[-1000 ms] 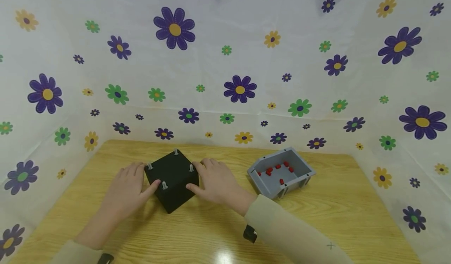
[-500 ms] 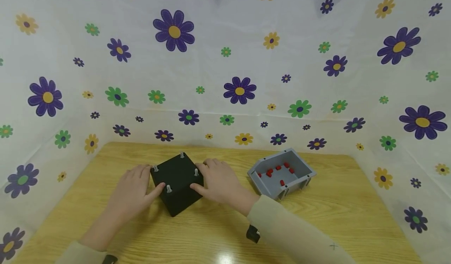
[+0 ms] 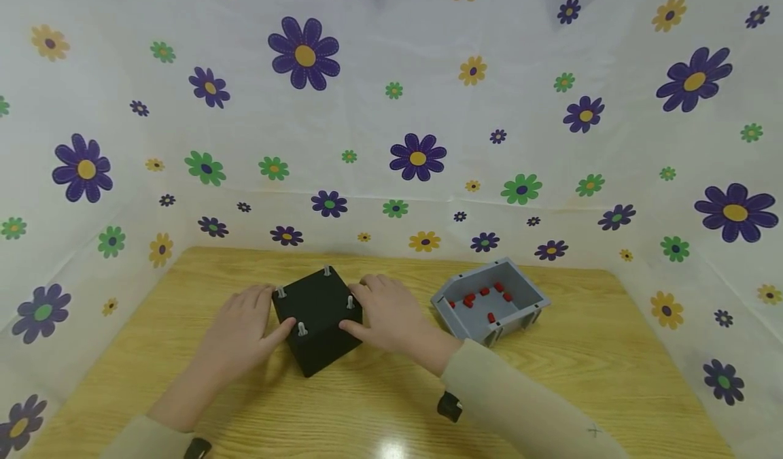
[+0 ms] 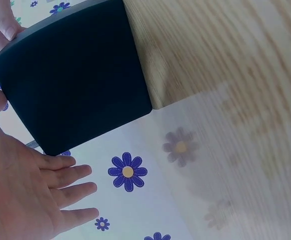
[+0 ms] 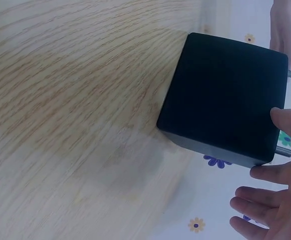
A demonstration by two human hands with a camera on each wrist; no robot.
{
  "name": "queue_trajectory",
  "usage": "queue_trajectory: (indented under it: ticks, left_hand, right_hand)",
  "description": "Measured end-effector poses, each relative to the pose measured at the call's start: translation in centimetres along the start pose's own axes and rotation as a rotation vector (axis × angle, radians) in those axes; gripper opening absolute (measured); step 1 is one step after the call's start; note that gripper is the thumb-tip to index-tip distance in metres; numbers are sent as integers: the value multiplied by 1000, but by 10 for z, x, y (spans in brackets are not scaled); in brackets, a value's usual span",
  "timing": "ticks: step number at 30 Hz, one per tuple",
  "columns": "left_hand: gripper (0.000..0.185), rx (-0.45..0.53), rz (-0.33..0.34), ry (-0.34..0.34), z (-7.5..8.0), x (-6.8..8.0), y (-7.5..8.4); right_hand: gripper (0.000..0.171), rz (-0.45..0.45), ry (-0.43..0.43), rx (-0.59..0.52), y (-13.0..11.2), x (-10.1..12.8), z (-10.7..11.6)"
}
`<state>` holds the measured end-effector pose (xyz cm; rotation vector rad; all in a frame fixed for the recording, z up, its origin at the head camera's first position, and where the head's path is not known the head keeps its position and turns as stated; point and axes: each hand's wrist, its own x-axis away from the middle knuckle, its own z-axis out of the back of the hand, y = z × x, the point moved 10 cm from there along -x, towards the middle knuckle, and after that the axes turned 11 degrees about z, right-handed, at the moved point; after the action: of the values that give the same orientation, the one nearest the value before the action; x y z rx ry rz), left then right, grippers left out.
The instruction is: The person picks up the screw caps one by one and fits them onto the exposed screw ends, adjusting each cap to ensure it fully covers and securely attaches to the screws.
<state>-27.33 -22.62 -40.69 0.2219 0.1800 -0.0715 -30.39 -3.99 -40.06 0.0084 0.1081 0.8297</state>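
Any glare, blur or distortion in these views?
Head view: ceiling-light glare on the glossy wooden table, wide-angle bowing at the edges, otherwise sharp. Left wrist view: the matte black cube box is sharp, the table beyond smeared. Right wrist view: sharp, soft shadow beside the box.

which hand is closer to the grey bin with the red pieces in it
The right hand. It rests against the right side of the black box, just left of the grey bin; the left hand lies beyond the box's far side.

Recording booth: wood table (image 3: 550,377) w/ flower-print sheets (image 3: 391,105) as walls.
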Motion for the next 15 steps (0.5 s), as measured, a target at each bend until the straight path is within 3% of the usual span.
queue_trajectory:
  ticks: [15]
  left_hand:
    - [82,12,-10,-54,-4,-3,8]
  right_hand:
    - [69,5,16,-12,8,12,5]
